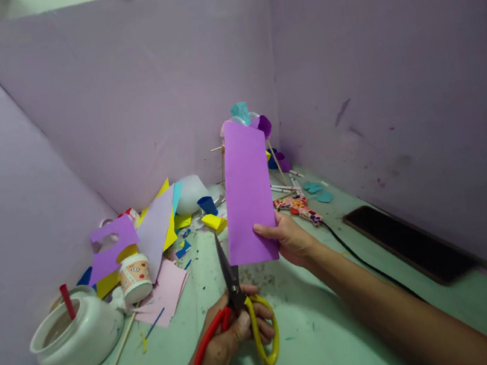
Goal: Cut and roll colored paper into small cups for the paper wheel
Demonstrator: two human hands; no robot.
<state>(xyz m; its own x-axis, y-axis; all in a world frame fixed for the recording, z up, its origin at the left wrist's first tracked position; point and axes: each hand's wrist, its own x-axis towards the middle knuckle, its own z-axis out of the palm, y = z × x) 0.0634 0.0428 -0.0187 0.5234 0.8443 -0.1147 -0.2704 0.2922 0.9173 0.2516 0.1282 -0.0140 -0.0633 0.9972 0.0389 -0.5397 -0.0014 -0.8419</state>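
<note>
A purple rectangular sheet [248, 188] stands upright in the middle of the view, pinched at its lower right edge between the thumb and fingers of my right hand [291, 239]. My left hand [230, 337] is wrapped round the scissors [234, 290], which have one red and one yellow handle. The scissor blades are slightly parted and point up, close to the sheet's lower left corner. Some fingers of my left hand pass through the yellow handle loop.
On the left stand a white teapot [83, 334], a paper cup [136, 278] and coloured sheets [163, 292]. Behind the purple sheet is a stick frame [275, 159]. To the right lie a patterned glue gun [305, 210] with a black cord and a dark phone [408, 243].
</note>
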